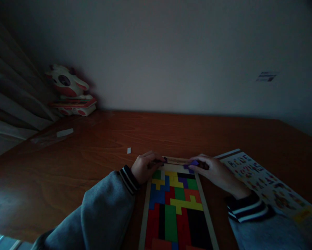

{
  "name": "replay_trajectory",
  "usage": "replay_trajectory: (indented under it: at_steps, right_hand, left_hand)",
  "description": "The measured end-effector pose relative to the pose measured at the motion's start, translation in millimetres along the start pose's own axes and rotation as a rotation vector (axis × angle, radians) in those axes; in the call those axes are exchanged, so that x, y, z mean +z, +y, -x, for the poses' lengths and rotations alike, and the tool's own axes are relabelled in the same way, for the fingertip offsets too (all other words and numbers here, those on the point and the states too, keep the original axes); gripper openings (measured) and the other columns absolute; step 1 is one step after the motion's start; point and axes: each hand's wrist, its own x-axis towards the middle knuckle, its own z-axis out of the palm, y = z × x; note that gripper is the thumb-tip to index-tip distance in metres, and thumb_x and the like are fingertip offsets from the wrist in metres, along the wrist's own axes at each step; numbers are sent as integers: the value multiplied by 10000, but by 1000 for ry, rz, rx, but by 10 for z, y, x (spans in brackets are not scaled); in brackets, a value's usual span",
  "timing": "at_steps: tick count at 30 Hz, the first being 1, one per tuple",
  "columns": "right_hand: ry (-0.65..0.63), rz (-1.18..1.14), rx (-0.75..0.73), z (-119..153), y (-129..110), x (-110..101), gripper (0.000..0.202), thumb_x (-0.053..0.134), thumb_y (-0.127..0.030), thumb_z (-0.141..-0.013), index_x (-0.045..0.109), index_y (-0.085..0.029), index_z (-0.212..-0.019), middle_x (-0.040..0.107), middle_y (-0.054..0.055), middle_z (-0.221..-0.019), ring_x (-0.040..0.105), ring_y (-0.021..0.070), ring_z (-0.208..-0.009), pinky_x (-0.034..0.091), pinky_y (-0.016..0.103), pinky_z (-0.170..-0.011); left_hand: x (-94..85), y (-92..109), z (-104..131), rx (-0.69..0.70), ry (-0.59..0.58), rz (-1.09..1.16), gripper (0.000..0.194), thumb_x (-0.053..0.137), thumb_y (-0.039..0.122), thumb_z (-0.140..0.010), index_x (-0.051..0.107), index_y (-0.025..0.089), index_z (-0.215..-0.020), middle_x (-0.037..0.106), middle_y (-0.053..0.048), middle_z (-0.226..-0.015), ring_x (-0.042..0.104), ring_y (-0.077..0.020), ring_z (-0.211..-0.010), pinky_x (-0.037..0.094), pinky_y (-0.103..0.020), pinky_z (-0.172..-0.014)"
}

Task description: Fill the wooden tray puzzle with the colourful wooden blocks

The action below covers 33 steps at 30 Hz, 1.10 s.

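A wooden tray full of coloured blocks lies on the table, its far end showing some bare wood. My right hand pinches a purple block over the tray's far right corner; another purple piece lies just below it. At the far left corner, my left hand has its fingers closed on a small dark piece, whose shape is hard to make out. Red, green, yellow, blue and black blocks fit together nearer to me.
A printed sheet with colourful figures lies right of the tray, partly under my right sleeve. A cow-shaped toy stands at the back left beside a curtain. Small white pieces lie on the brown table.
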Motion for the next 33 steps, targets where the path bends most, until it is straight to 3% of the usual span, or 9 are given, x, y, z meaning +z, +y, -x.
replay_trajectory:
  at_steps: [4, 11, 13, 19, 22, 24, 30, 33]
  right_hand:
    - [-26, -88, 24, 4, 42, 1, 249, 613, -461, -872, 718, -276, -1002, 740, 42, -1012, 666, 244, -948, 513, 414, -853]
    - [-11, -143, 123, 0, 154, -15, 365, 714, -462, -771, 683, -237, -1057, 728, 24, -881, 661, 206, -799, 524, 348, -712]
    - [2, -141, 112, -3, 124, -1, 336, 684, -482, -798, 684, -245, -1035, 731, 25, -894, 669, 209, -818, 523, 346, -721]
    - [219, 29, 70, -25, 32, 108, 294, 506, -505, -917, 630, -238, -923, 722, 52, -895, 679, 232, -825, 508, 375, -740]
    - [323, 14, 63, -33, 45, 119, 310, 475, -497, -931, 588, -222, -1019, 721, 70, -899, 678, 212, -714, 521, 366, -688]
    - [319, -19, 53, -36, 61, 108, 317, 448, -472, -948, 573, -221, -1097, 721, 72, -943, 672, 190, -662, 532, 358, -670]
    - [267, 84, -70, -48, 98, 124, 290, 444, -409, -966, 660, -228, -1033, 671, 86, -1051, 639, 241, -1025, 497, 419, -923]
    - [250, 109, -64, -42, 96, 152, 336, 551, -485, -915, 653, -219, -1094, 633, 93, -1064, 633, 246, -987, 519, 417, -885]
  left_hand:
    - [0, -10, -1, 17, -7, -14, 118, 606, 154, -900, 690, 170, -981, 719, -69, -960, 685, -174, -897, 574, -306, -796]
    - [-15, 11, -14, 26, -8, -31, 120, 606, 149, -895, 685, 169, -982, 719, -69, -951, 688, -173, -881, 573, -297, -779]
    - [-18, 16, -15, 25, -10, -30, 125, 602, 139, -892, 685, 168, -980, 717, -71, -957, 688, -172, -882, 573, -290, -776]
    - [-10, 19, -9, 27, -16, -34, 121, 597, 129, -891, 685, 167, -966, 711, -73, -958, 686, -169, -875, 575, -279, -759]
    - [-5, 16, -5, 27, -9, -27, 124, 597, 125, -892, 686, 169, -965, 709, -71, -965, 685, -168, -880, 575, -273, -755]
    - [-5, 14, -3, 36, -14, -26, 130, 596, 116, -890, 686, 171, -967, 709, -69, -972, 685, -168, -897, 573, -276, -778]
    - [1, 1, 0, 55, -22, -43, 140, 584, 108, -895, 682, 174, -971, 712, -71, -984, 682, -171, -912, 570, -294, -802]
    - [3, 0, -2, 65, -34, -52, 145, 577, 95, -893, 680, 169, -964, 712, -70, -978, 680, -167, -908, 569, -294, -807]
